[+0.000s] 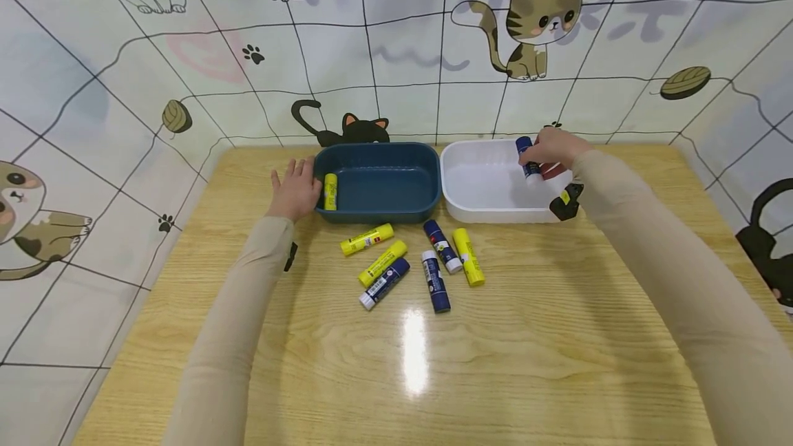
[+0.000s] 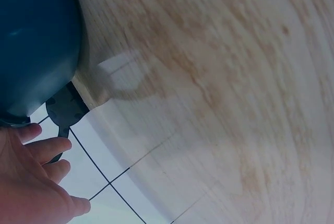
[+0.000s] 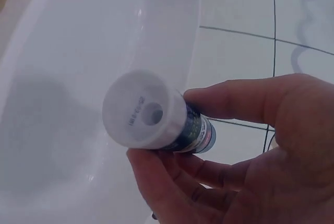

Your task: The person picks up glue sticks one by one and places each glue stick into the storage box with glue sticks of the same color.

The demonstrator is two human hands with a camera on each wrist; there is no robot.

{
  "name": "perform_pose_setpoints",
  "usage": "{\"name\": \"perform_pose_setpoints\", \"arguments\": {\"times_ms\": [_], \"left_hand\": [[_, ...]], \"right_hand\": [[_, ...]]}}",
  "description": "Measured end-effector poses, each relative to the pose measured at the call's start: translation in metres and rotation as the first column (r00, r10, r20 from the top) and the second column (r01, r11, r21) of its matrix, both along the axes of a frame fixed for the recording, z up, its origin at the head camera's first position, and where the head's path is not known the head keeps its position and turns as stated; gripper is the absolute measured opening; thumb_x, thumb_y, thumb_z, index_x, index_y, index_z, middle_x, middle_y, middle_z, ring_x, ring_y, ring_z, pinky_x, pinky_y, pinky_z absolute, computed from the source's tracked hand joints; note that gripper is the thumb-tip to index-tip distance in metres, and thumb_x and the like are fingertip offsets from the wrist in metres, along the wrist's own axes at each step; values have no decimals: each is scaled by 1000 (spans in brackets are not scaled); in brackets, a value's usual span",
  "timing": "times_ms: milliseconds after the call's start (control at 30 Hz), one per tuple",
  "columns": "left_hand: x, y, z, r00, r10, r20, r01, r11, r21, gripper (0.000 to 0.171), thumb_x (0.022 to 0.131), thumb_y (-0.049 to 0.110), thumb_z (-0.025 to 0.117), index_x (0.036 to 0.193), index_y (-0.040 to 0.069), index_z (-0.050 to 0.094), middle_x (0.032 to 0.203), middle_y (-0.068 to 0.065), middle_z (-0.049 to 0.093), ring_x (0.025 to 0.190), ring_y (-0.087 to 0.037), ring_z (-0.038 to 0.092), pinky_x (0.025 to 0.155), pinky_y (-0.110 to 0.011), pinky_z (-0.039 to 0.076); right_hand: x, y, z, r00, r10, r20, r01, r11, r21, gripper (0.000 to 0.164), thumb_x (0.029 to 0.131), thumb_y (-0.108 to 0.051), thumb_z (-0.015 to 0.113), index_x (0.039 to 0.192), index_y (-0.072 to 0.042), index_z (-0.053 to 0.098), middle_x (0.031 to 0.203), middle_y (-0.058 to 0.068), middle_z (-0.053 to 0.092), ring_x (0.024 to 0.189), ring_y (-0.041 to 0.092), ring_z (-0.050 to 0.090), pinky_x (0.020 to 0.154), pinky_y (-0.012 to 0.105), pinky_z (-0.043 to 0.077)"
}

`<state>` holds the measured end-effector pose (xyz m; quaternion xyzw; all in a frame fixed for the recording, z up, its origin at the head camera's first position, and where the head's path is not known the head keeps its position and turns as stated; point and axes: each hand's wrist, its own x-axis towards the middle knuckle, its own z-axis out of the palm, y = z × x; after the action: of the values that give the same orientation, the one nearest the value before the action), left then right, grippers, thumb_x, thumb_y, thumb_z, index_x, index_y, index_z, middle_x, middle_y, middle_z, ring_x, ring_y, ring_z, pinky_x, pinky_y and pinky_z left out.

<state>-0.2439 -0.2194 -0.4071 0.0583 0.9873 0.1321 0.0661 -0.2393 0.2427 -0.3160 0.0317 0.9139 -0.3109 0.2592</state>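
In the head view my right hand pinches a dark blue glue stick over the right part of the white tray. In the right wrist view the thumb and fingers grip the glue stick's side, with its hollow white end facing the camera. My left hand touches the left rim of the dark blue tray, fingers extended and spread. Inside that tray a yellow glue stick lies along the left wall. The left wrist view shows the tray's outer wall beside the fingers.
In front of the trays lie three yellow glue sticks and three dark blue glue sticks on the wooden table. The two trays stand side by side against the cat-patterned backdrop, which also rises at both sides.
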Motion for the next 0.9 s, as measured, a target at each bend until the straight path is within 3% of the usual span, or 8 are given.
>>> {"name": "perform_pose_setpoints", "arguments": {"times_ms": [233, 433, 567, 700, 800, 900], "left_hand": [[0, -1, 1, 1000, 3, -4, -3, 1000, -4, 57, 101, 22, 27, 154, 5, 15, 157, -21, 19, 145, -36, 4, 109, -63, -7], [0, -1, 1, 1000, 10, -1, -10, 1000, 5, 57, 101, 23, 27, 154, 5, 15, 157, -21, 19, 146, -35, 4, 109, -62, -9], [0, -2, 1, 1000, 16, -7, -16, 1000, 9, 57, 100, 23, 28, 154, 5, 16, 156, -21, 21, 145, -35, 5, 109, -62, -8], [0, -1, 1, 1000, 18, -9, -18, 1000, -1, 57, 100, 23, 28, 154, 6, 17, 156, -20, 22, 145, -35, 6, 109, -62, -6], [1, 0, 1, 1000, 21, -10, -21, 1000, -7, 57, 100, 23, 29, 153, 6, 17, 156, -20, 23, 145, -34, 6, 109, -62, -6], [3, 2, 3, 1000, 24, -16, -24, 1000, -13, 56, 101, 23, 30, 153, 7, 18, 155, -19, 25, 145, -34, 7, 109, -62, -4]], "right_hand": [[-14, 2, -5, 994, 8, 107, -14, 998, 57, 44, 92, -16, 57, 114, 17, 39, 88, 16, 54, 66, 19, 65, 66, 31, 57], [-25, 0, -14, 979, 76, 189, -98, 989, 107, 40, 90, -12, 55, 111, 19, 40, 87, 19, 56, 63, 17, 66, 66, 27, 56], [-34, -3, -22, 959, 123, 254, -156, 981, 116, 45, 92, -10, 55, 117, 24, 40, 94, 27, 60, 69, 17, 66, 80, 29, 53], [-41, -5, -28, 937, 162, 309, -218, 963, 157, 52, 94, -12, 55, 124, 24, 36, 118, 33, 53, 90, 23, 65, 98, 37, 42], [-45, -5, -30, 928, 199, 315, -270, 942, 200, 55, 93, -17, 57, 125, 22, 36, 123, 32, 48, 103, 30, 60, 98, 39, 39], [-48, -4, -30, 920, 240, 309, -320, 916, 241, 52, 91, -21, 59, 119, 20, 44, 112, 26, 55, 100, 30, 60, 90, 35, 42]]}}
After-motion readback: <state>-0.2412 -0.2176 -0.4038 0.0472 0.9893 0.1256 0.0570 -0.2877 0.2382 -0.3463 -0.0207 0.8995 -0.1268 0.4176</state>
